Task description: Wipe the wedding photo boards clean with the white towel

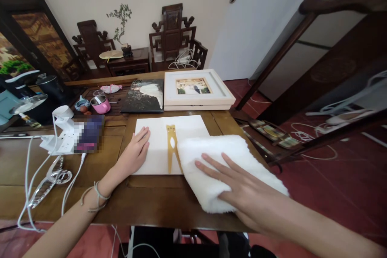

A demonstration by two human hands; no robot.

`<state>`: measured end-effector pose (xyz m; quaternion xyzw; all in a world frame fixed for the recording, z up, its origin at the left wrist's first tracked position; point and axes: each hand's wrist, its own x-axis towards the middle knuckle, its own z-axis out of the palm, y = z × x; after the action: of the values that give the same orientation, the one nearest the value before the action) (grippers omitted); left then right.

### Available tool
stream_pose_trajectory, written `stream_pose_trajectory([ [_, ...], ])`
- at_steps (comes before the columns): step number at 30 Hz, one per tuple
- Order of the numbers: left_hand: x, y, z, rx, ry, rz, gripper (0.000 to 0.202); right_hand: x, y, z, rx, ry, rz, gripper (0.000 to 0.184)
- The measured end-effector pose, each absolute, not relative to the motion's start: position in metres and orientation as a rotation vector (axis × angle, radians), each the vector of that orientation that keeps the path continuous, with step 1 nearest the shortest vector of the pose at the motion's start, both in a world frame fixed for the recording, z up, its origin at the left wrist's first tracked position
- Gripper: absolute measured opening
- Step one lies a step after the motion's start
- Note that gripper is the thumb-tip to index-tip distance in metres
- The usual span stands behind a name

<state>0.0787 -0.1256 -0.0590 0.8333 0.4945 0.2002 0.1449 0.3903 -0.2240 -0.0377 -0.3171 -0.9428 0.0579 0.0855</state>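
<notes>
A white board (155, 133) lies flat on the wooden table, bearing a long golden animal-shaped figure (171, 137) with a white oval in its middle. My left hand (137, 151) rests on the board's left edge, fingers stretched out flat. A fluffy white cloth (220, 145) covers the board's right part and spreads toward the table's right side. On top of this cloth lies my right hand (234, 177), its fingers spread and its thumb partly hidden at a fold. What is under the cloth does not show.
Behind the board stand a framed picture (217, 82) and a dark picture of a white bird (145, 94). A pink cup (100, 105), a power strip (65, 139), white cables (28, 177) and a silver clip-like object (50, 177) occupy the left. A dark wooden chair (272, 60) borders the right.
</notes>
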Motion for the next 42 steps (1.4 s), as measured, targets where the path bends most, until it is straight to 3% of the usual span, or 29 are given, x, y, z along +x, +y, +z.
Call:
stream_pose_trajectory([
  [13, 0.077, -0.124, -0.06, 2.409, 1.413, 0.578, 0.046, 0.369, -0.088, -0.017, -1.258, -2.891, 0.1, 0.057],
  [19, 0.078, -0.124, -0.059, 2.397, 1.42, 0.57, 0.047, 0.372, -0.17, -0.039, -1.14, -2.797, -0.026, 0.038],
  [25, 0.079, -0.124, -0.06, 2.398, 1.421, 0.585, 0.046, 0.378, -0.233, -0.044, -1.003, -2.727, 0.112, 0.025],
  [32, 0.08, -0.125, -0.059, 2.391, 1.436, 0.548, 0.048, 0.367, -0.153, -0.021, -1.213, -2.842, 0.211, 0.053],
  [37, 0.078, -0.124, -0.061, 2.403, 1.421, 0.563, 0.047, 0.337, -0.1, -0.011, -1.351, -2.753, 0.191, 0.055],
  [42, 0.077, -0.123, -0.062, 2.416, 1.41, 0.568, 0.047, 0.314, -0.126, -0.009, -1.331, -2.86, 0.087, 0.052],
])
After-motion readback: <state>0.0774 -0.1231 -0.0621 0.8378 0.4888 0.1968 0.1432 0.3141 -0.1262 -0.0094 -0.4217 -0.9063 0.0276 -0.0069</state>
